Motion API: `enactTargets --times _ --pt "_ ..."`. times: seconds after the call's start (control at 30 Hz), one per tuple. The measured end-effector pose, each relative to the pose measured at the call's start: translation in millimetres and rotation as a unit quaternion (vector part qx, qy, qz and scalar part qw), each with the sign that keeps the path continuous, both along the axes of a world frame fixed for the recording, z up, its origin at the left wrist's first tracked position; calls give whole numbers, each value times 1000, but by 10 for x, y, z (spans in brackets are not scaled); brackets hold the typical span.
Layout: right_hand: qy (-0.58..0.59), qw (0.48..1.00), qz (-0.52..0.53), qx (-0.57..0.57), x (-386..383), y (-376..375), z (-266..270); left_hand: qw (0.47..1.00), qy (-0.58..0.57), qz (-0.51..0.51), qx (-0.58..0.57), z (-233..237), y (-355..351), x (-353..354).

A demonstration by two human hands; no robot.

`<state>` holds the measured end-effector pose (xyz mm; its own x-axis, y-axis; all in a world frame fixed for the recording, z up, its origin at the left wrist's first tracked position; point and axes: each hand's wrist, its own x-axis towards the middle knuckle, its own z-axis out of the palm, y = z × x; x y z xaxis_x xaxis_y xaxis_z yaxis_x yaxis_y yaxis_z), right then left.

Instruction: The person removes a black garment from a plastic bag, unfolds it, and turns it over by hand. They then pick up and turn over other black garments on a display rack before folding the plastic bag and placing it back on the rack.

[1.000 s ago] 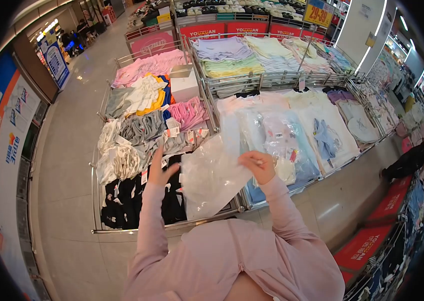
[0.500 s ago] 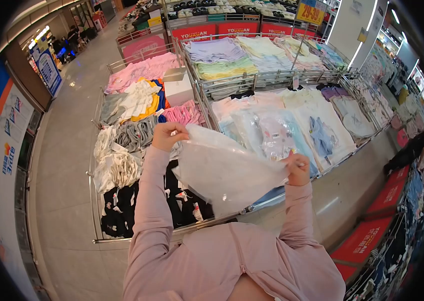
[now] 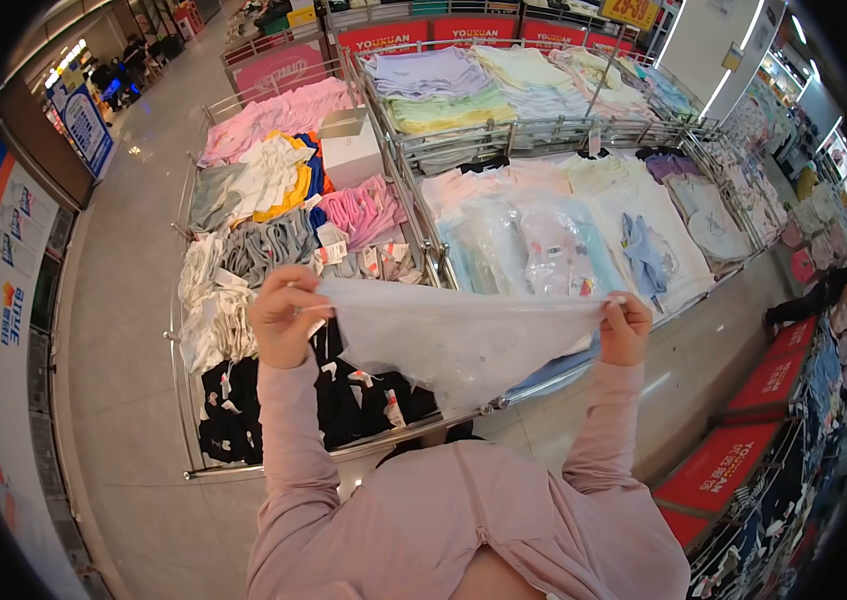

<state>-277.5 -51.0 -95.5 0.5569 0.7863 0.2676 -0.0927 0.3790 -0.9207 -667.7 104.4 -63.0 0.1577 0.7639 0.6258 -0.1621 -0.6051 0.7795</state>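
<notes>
A whitish, see-through plastic bag (image 3: 453, 340) is stretched between my two hands, its top edge nearly level and its lower part hanging to a rounded point. My left hand (image 3: 288, 312) pinches the left end of that edge. At the other end, my right hand (image 3: 626, 325) grips the right corner between thumb and fingers. Under the bag, black clothes (image 3: 353, 405) with paper tags lie in the near bin. Beyond it is a clear-wrapped garment (image 3: 555, 250) with a printed front, resting on pale folded clothes. The bag hides part of both bins.
Metal rails (image 3: 433, 240) border the bins. Left of my hands lie white clothes (image 3: 213, 300), grey clothes (image 3: 273, 243) and pink clothes (image 3: 363, 210). A white box (image 3: 351, 150) stands behind them. Red sign panels (image 3: 718, 465) and hanging clothes line the right side; tiled floor (image 3: 133, 330) runs along the left.
My left hand has come down and a little left, while my right hand has moved right and slightly up. The bag's top edge is now pulled straighter and more level.
</notes>
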Motion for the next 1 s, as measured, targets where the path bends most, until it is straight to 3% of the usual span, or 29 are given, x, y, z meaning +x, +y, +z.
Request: enactTargets --times 0.07,0.1,0.13,0.17,0.27,0.33,0.37,0.43,0.47,0.5,0.53,0.6,0.67,0.7,0.73,0.8,0.83,0.9,0.93,1.0 --pt "-71 995 2 -62 -213 7 115 997 -40 46 -55 -140 92 -240" --pt "-52 997 32 -40 -400 42 261 974 48 221 4 -96 84 -229" --pt "-33 997 62 -16 -602 92 373 910 135 387 65 -7 72 -208" --pt "-76 994 84 -2 -750 121 380 806 215 537 125 54 59 -190" --pt "-270 953 137 13 -1204 300 387 906 186 360 125 -30 -64 -59" --pt "-243 966 77 -33 -1511 461 398 921 223 311 77 13 -66 50" --pt "-287 957 37 -38 -1504 735 110 918 261 290 72 -45 18 71" --pt "-139 977 138 -88 -1509 1155 -448 907 327 227 138 -167 136 403" --pt "56 952 276 -123 -1557 1278 -539 949 297 94 47 -489 182 501" --pt "244 870 401 -150 -1614 1428 -649 964 260 -39 -44 -873 233 585" --pt "144 907 378 -118 -1729 1550 -863 955 295 -15 -20 -1180 193 670" --pt "-126 944 246 -183 -1796 1413 -301 935 353 28 -1 -1375 56 650" --pt "-156 978 99 -99 -1627 1727 -815 923 379 63 21 -1435 -189 561" --pt "-153 981 83 -89 -1598 1735 -874 921 378 80 50 -1449 -344 562" --pt "-150 983 67 -78 -1605 1705 -794 924 381 28 17 -1362 -491 576" --pt "-113 976 152 -104 -1600 1511 -444 920 382 -75 -46 -1076 -704 595" --pt "-134 978 141 -73 -1739 1375 -239 847 510 -86 -122 -856 -693 540" --pt "-210 964 156 -51 -1902 1140 125 941 323 60 82 -445 -563 452" --pt "-245 954 167 -43 -1967 1043 220 951 218 133 176 -226 -519 418" --pt "-331 937 113 7 -2030 935 272 910 236 267 214 352 -456 411"
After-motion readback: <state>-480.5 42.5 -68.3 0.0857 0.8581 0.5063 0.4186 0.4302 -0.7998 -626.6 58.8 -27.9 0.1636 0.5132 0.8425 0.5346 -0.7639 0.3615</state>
